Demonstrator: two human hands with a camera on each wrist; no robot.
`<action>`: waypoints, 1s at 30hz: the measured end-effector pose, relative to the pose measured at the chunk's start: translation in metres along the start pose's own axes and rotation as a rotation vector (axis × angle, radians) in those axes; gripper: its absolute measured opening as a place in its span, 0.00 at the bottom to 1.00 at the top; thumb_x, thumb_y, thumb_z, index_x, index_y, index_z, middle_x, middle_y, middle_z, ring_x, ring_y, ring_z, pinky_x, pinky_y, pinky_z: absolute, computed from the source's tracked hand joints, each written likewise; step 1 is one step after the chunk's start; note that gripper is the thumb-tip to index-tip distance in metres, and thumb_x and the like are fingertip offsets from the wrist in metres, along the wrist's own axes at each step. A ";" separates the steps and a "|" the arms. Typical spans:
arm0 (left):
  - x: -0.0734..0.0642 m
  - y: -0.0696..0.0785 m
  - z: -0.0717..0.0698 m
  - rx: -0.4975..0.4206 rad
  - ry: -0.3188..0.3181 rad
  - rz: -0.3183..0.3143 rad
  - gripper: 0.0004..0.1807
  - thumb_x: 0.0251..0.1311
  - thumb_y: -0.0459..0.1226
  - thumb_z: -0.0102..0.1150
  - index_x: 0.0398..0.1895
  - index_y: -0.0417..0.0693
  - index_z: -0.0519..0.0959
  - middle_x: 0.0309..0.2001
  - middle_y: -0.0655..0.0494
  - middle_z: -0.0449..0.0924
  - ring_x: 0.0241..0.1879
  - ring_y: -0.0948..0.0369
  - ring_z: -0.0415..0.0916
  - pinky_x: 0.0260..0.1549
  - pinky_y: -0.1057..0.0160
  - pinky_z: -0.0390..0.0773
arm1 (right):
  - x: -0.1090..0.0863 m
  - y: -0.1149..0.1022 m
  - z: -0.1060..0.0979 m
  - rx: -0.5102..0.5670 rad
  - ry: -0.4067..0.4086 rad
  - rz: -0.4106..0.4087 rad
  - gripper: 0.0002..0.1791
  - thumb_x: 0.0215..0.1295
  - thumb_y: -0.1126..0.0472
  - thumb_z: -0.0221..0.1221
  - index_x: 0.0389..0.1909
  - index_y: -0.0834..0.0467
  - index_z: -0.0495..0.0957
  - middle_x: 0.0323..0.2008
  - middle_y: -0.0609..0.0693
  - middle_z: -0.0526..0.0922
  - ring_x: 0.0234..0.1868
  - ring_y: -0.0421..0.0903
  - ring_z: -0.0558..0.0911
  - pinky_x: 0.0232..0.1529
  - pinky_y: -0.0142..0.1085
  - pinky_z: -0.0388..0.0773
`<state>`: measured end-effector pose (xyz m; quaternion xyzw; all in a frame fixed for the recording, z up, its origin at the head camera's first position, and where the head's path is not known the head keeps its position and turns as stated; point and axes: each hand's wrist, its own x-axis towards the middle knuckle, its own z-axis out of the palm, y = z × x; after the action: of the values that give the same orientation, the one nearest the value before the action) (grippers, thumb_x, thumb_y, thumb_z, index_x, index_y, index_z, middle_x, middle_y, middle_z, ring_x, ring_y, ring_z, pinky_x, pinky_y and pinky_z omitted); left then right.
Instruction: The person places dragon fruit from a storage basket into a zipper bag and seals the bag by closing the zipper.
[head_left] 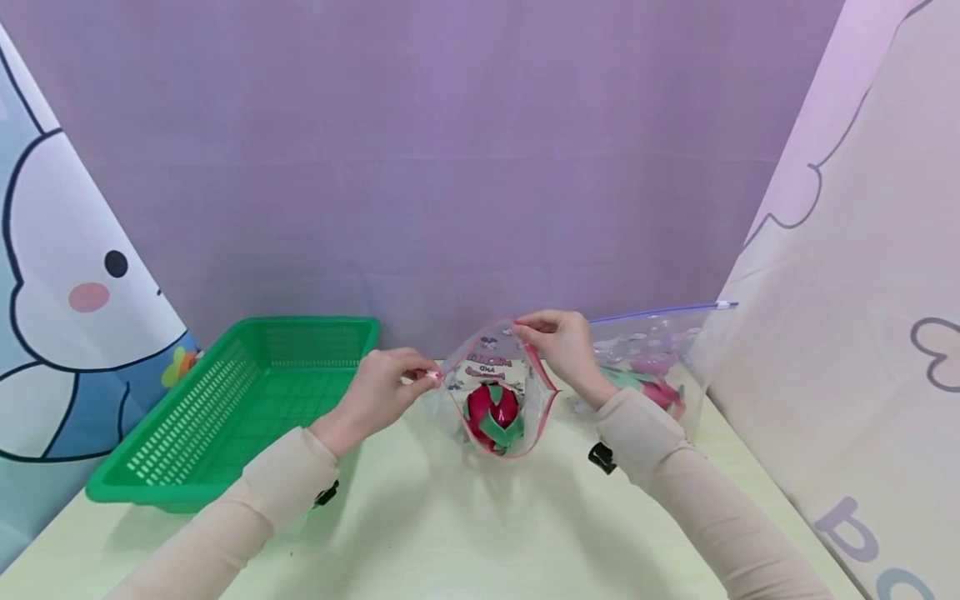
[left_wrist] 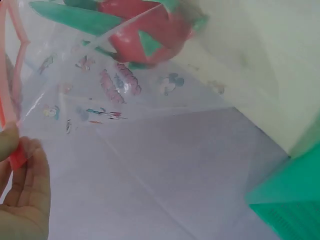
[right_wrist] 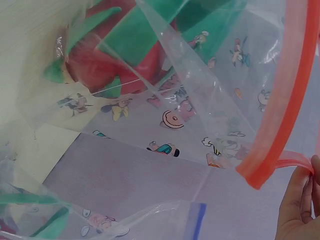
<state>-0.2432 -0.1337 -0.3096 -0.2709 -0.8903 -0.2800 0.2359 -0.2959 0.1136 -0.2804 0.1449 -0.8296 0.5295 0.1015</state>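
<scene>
A clear zip bag [head_left: 487,362] with a red zip strip and printed cartoon figures is held up above the table, its mouth spread wide. Inside its lower part lies a red dragon fruit [head_left: 482,413] with green scales, seen through the plastic in both wrist views. My left hand [head_left: 381,390] pinches the left end of the red strip [left_wrist: 18,157] between thumb and fingers. At the far side of the mouth, my right hand [head_left: 561,346] pinches the rim. Whether the dragon fruit's weight rests on the table cannot be told.
A second clear bag [head_left: 693,337] with a blue zip, holding another red and green dragon fruit [head_left: 660,392], stands behind my right wrist. On the left is a green plastic basket [head_left: 202,400]. A purple cloth [head_left: 450,167] hangs behind the table [head_left: 465,533]; printed panels flank it.
</scene>
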 end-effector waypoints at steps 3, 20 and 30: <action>0.002 -0.003 -0.001 -0.071 0.025 -0.054 0.06 0.51 0.33 0.65 0.33 0.45 0.84 0.31 0.56 0.82 0.29 0.64 0.79 0.30 0.68 0.80 | 0.000 0.002 -0.002 0.003 -0.003 0.006 0.11 0.57 0.58 0.62 0.40 0.59 0.82 0.37 0.60 0.84 0.34 0.51 0.83 0.31 0.39 0.79; 0.008 -0.013 -0.008 -0.228 -0.013 -0.330 0.08 0.55 0.38 0.62 0.37 0.47 0.83 0.33 0.51 0.84 0.30 0.61 0.79 0.28 0.63 0.75 | -0.043 0.051 -0.026 0.090 -0.223 -0.003 0.23 0.51 0.63 0.65 0.51 0.63 0.76 0.50 0.61 0.79 0.48 0.53 0.81 0.44 0.36 0.79; 0.010 -0.007 -0.005 -0.238 -0.029 -0.338 0.09 0.56 0.38 0.61 0.38 0.45 0.83 0.33 0.50 0.84 0.29 0.61 0.79 0.27 0.63 0.74 | -0.045 0.059 -0.011 0.120 -0.132 -0.124 0.15 0.52 0.67 0.64 0.43 0.67 0.80 0.45 0.61 0.81 0.40 0.44 0.84 0.42 0.34 0.80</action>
<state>-0.2539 -0.1386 -0.3029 -0.1478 -0.8869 -0.4150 0.1390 -0.2745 0.1531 -0.3400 0.2365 -0.7908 0.5602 0.0702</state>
